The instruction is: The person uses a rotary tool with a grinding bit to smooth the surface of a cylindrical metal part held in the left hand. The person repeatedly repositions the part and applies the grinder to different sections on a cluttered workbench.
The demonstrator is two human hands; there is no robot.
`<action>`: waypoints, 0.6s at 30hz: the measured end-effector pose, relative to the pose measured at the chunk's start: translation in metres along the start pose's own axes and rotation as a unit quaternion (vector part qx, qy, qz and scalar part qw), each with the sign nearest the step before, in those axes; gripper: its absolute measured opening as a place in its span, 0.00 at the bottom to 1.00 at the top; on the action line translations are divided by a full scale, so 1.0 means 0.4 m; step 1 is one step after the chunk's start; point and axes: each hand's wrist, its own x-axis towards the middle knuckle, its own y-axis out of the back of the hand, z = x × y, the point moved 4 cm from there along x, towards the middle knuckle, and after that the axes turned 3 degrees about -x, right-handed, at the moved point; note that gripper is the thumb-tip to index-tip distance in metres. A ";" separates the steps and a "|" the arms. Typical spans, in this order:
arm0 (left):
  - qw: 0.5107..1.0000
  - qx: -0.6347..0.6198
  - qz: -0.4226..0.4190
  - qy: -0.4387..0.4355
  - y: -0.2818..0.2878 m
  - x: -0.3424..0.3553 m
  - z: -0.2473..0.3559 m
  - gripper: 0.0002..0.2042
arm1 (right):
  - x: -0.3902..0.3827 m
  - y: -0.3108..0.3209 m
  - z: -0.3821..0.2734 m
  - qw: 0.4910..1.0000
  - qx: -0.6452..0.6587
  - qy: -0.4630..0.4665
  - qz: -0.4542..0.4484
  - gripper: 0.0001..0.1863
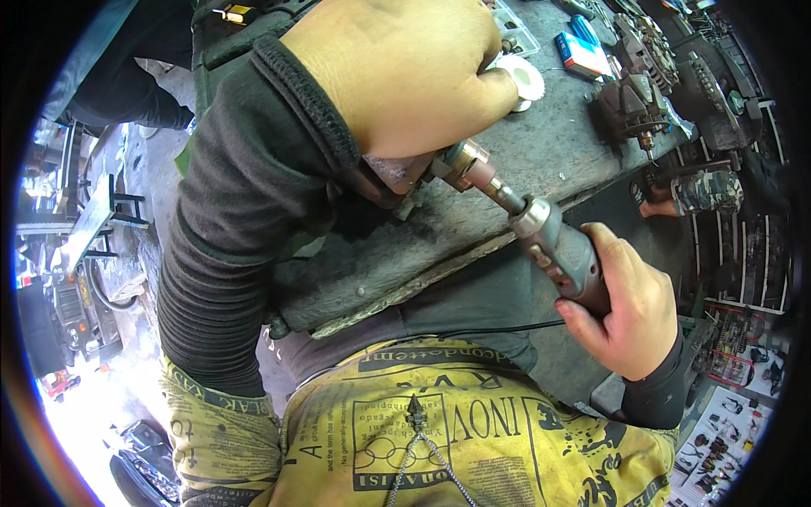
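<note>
My right hand (pixel 629 308) is wrapped round the grey and black body of a corded rotary tool (pixel 549 241). The tool's metal nose points up and left and meets a small metal part with a copper-coloured band (pixel 477 169) by the bench edge. Large in the view, my left hand (pixel 405 72) reaches across the bench with its fingers curled. Right at those fingertips is a white, spool-like round piece (pixel 525 78) with a notched rim; I cannot tell whether they grip it. My left hand and sleeve hide much of the dark metal block beneath them.
On the worn grey bench (pixel 541 144) lie a blue, white and red box (pixel 583 55), a clear parts case (pixel 517 25) and a greasy motor-like part (pixel 634 106). A black cord (pixel 481 334) crosses my lap. Another person's leg (pixel 710 193) shows at the right.
</note>
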 end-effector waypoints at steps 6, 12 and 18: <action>0.990 0.045 0.045 -0.128 0.000 -0.003 0.015 0.10 | -0.006 -0.008 -0.001 1.000 0.007 -0.006 -0.017 0.37; 0.999 0.016 0.006 -0.041 0.004 -0.002 0.000 0.09 | -0.002 0.003 0.006 1.000 0.000 -0.011 -0.001 0.38; 0.995 0.039 0.002 -0.091 -0.002 -0.001 0.005 0.09 | -0.006 0.005 0.003 1.000 -0.003 -0.019 -0.021 0.38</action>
